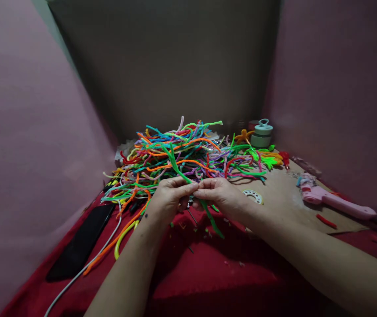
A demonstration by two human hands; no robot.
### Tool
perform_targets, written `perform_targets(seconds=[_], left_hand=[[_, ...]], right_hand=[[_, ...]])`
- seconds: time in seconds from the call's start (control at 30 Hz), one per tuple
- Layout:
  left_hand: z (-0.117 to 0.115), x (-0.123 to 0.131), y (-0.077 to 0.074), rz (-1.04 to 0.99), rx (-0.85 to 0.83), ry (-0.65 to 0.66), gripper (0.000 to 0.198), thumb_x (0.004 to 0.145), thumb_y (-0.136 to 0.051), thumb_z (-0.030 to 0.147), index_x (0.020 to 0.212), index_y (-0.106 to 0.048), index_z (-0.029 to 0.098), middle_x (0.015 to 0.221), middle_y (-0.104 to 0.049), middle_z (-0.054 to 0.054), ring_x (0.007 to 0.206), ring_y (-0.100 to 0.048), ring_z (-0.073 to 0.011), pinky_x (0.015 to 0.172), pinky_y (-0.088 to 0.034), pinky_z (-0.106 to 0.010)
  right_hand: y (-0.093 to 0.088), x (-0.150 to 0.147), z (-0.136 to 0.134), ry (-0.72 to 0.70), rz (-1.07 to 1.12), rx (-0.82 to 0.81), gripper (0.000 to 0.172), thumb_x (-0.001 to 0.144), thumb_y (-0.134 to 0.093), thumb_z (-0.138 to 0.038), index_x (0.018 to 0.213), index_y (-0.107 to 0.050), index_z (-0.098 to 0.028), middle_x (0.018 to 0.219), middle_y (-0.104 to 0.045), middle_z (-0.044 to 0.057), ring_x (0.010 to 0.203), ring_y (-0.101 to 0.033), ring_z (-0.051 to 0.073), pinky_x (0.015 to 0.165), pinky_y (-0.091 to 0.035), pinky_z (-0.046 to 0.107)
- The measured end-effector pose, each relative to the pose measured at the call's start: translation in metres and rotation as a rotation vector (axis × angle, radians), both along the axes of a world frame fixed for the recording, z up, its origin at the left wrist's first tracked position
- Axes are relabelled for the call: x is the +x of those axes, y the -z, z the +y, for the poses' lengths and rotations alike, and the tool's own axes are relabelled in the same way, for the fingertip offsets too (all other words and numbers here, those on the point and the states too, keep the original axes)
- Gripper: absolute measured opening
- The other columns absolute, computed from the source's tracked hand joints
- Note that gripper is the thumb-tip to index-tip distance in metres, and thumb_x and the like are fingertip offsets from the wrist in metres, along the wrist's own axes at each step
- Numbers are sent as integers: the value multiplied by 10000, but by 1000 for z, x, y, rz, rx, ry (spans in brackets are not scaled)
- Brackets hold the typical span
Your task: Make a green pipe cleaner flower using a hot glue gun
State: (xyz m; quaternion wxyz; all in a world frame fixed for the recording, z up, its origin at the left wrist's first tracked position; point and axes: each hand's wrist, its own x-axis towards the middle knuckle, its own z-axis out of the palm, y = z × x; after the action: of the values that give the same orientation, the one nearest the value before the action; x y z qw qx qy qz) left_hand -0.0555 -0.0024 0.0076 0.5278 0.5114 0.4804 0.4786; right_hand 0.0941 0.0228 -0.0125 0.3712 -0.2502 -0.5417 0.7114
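Observation:
Both hands meet in the middle of the head view, just in front of a heap of colourful pipe cleaners point(181, 154). A green pipe cleaner point(179, 171) runs through the fingers, with one end rising to the upper left and another piece hanging below the right hand. My left hand point(171, 193) pinches it between thumb and forefinger. Close beside it, my right hand point(216, 193) pinches the green strand as well. Whether it is one strand or several twisted together, I cannot tell. A small metallic thing below the fingertips is mostly hidden.
A black phone point(81, 242) and a white cable point(86, 264) lie left on the red cloth point(214, 281). Right, a brown board point(283, 189) carries a pink-handled tool point(336, 203), a white tape roll point(253, 197) and a red pipe cleaner piece point(326, 221). A teal-lidded container point(261, 134) stands behind.

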Motion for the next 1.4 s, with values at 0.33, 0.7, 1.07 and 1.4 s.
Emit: perform_targets(seconds=[0.33, 0.7, 1.07, 1.4], left_hand=[[3, 2, 2, -204, 99, -117, 169, 650, -720, 251, 725, -614, 144, 460, -473, 58, 394, -401, -42, 392, -306, -164], [1, 10, 1, -227, 109, -115, 245, 616, -729, 248, 794, -580, 170, 479, -507, 69, 366, -426, -52, 355, -327, -159], [-4, 3, -3, 217, 459, -63, 109, 709, -664, 227, 813, -675, 196, 776, -596, -26, 684, -558, -140, 611, -454, -247], [4, -13, -1, 910, 954, -47, 194, 816, -538, 174, 929, -674, 256, 804, -472, -19, 755, -486, -139, 648, -421, -250]], right_hand=[[1, 0, -3, -87, 46, -201, 235, 616, -720, -273, 700, -545, -142, 528, -637, 13, 433, -571, 115, 458, -467, 240], [4, -7, -4, 47, 175, -153, 174, 640, -681, -256, 663, -556, -137, 541, -630, 11, 432, -551, 94, 414, -429, 201], [-1, -2, -1, 109, 118, -231, 69, 679, -594, -189, 670, -541, -145, 487, -598, -8, 376, -516, 78, 345, -384, 166], [-6, 6, 3, -11, 29, -208, 81, 674, -608, -154, 659, -529, -138, 487, -575, -17, 367, -463, 52, 362, -342, 158]])
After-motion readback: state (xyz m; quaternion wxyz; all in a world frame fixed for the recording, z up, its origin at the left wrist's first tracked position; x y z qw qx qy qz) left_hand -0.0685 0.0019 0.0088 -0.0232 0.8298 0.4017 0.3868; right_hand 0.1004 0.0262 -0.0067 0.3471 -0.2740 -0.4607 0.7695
